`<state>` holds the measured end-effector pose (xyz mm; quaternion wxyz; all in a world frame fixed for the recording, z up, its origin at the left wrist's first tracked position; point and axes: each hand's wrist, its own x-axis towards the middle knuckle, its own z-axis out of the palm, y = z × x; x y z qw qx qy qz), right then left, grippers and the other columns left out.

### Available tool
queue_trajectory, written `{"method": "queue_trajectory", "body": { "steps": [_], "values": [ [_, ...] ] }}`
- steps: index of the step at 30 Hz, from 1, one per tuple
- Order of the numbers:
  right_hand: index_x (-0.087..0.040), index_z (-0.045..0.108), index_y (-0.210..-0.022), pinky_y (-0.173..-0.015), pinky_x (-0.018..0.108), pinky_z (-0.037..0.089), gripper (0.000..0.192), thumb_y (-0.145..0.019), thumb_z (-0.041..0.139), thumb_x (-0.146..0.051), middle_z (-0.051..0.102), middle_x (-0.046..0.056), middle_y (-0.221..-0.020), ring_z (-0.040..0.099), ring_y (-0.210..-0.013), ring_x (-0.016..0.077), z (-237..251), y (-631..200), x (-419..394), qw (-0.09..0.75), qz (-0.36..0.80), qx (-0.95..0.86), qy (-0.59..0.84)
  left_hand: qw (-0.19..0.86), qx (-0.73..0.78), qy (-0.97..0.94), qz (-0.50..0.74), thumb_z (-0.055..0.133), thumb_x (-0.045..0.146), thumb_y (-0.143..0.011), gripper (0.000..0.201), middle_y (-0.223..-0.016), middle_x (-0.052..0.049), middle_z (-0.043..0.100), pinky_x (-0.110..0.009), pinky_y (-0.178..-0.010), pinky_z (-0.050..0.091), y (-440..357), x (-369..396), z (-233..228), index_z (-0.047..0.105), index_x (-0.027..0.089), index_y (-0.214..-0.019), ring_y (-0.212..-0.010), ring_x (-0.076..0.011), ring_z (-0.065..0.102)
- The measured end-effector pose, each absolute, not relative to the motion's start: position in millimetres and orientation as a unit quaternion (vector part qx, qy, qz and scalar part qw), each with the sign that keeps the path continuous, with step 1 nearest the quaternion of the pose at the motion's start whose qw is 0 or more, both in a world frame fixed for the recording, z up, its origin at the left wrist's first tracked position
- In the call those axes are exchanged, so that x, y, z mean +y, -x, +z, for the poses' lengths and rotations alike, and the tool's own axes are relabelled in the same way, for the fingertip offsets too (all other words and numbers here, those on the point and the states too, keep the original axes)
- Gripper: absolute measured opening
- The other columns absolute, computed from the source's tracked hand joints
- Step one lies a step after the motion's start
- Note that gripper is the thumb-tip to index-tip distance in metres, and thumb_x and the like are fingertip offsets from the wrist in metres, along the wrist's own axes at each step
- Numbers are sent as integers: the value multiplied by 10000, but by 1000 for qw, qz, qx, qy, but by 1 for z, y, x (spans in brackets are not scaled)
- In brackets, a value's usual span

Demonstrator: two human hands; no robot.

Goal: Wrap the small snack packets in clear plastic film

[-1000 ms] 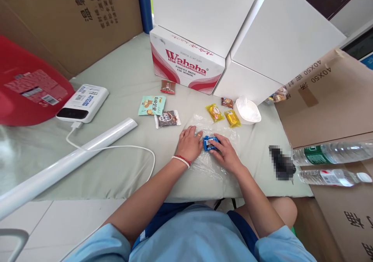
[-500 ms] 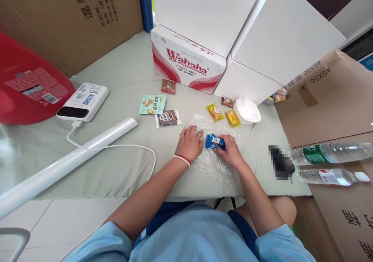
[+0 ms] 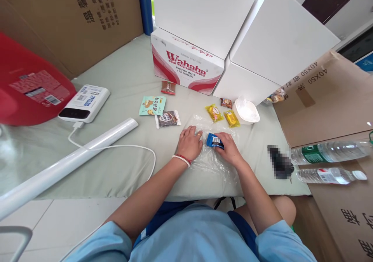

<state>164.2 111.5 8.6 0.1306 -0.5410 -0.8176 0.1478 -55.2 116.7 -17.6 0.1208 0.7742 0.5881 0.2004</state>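
The clear bag (image 3: 214,159) lies flat on the counter (image 3: 122,75), unmoved since the earlier frames. The left hand (image 3: 190,143) stays pressed on its left edge, fingers spread and gripping nothing. The right hand (image 3: 230,150) has its fingers closed on the blue packet (image 3: 214,140), which has shifted slightly and now rests on the bag between both hands. Beyond stand the Wahaha box (image 3: 186,65), a white bowl (image 3: 246,111) and two yellow packets (image 3: 223,115); nothing blocks the hands.
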Motion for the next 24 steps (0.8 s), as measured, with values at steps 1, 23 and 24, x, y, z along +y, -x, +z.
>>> {"method": "queue_trajectory", "body": {
  "steps": [1,23,24],
  "values": [
    [-229,556,-1448,-1135,535,396,567,-895,679,-240,600,143,-1362,476,-1332,326,8,-163,112,125,146,-818,542,121,590,-773,201,536,314,-954,443,-1538,-173,526,-516,-1231,322,56,117,-17,659,205,-1366,-1478,-333,437],
    [-292,668,-1272,-1065,529,539,301,-972,657,-313,622,125,-1363,568,-1301,287,1,-224,-55,233,218,-780,538,167,398,-886,169,625,464,-945,471,-1522,-130,569,-572,-1226,352,141,46,-3,615,271,-1375,-1421,-300,524],
    [-286,691,-1219,-1047,526,548,237,-993,621,-295,647,121,-1322,586,-1271,281,-3,-223,-55,246,211,-775,543,169,405,-885,154,614,469,-952,473,-1525,-127,570,-566,-1220,362,148,44,-11,612,264,-1378,-1417,-298,530]
  ]
}}
